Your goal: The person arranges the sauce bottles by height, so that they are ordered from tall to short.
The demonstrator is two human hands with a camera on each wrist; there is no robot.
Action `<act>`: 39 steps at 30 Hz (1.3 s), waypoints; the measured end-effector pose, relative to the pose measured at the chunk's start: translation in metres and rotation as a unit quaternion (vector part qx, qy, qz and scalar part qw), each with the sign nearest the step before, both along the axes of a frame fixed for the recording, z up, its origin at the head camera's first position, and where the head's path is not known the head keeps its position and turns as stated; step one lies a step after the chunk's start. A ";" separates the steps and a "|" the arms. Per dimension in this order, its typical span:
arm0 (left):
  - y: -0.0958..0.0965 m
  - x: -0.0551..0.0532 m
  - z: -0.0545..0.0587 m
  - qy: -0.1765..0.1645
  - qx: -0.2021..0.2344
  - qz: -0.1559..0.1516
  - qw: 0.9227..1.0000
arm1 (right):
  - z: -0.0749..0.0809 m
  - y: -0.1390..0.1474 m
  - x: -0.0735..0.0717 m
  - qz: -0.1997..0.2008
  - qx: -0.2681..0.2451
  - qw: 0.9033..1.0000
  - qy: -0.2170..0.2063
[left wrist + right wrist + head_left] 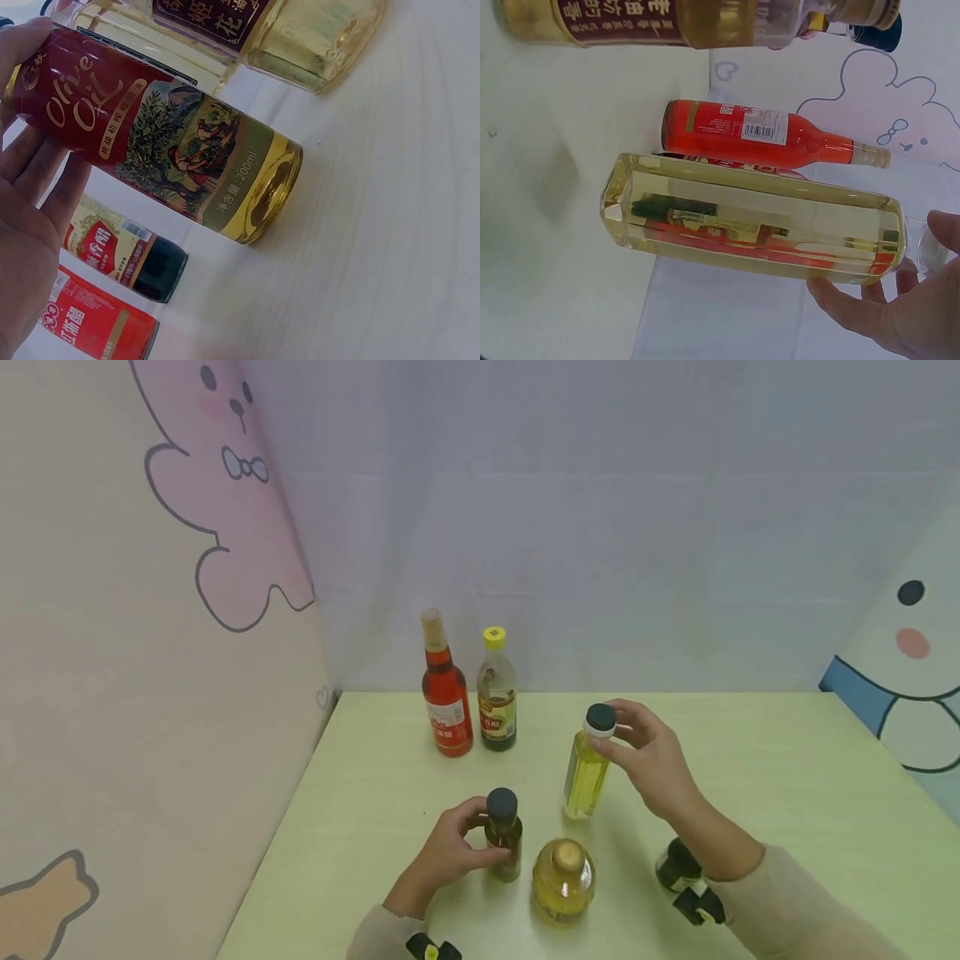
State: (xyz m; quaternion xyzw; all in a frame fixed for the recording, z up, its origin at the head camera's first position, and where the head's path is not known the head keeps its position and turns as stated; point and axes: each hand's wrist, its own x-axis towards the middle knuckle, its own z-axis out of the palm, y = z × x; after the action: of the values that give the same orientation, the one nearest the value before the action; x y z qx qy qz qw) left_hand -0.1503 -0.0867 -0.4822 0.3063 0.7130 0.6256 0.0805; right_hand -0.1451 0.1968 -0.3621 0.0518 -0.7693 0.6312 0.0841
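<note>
The olive oil bottle (pixel 176 139) stands at the left hand (pixel 450 847), on the side toward the middle of the table (pixel 360 777); the yellow oil bottle (pixel 588 777) is at the right hand (pixel 654 764), farther forward and leaning slightly. The left hand grips the olive oil bottle's upper part, thumb on the near side and fingers behind, below the dark cap (pixel 502 803). The right hand is curled about the yellow oil bottle's neck, thumb and fingers on opposite sides, just under the dark green cap (pixel 601 717). Whether either base touches the table cannot be told. A round gold-capped bottle (pixel 564 889) stands between the two forearms, just beside the olive oil bottle and nearer the person than the yellow oil bottle. Toward the rear, a red bottle (pixel 448 714) and a yellow-capped bottle (pixel 497 702) stand side by side. A dark container (pixel 675 864), partly hidden, lies by the right forearm.
</note>
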 end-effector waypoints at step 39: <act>0.000 -0.003 -0.005 0.009 0.005 -0.005 1.000 | 0.035 -0.018 -0.067 -0.036 -0.065 0.996 -0.048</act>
State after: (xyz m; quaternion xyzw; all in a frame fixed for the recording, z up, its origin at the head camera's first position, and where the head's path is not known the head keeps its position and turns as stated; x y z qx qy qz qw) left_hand -0.1535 -0.0866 -0.4874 0.3160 0.7092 0.6257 0.0755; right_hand -0.2119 0.1786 -0.3272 -0.0118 -0.7311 0.6783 0.0730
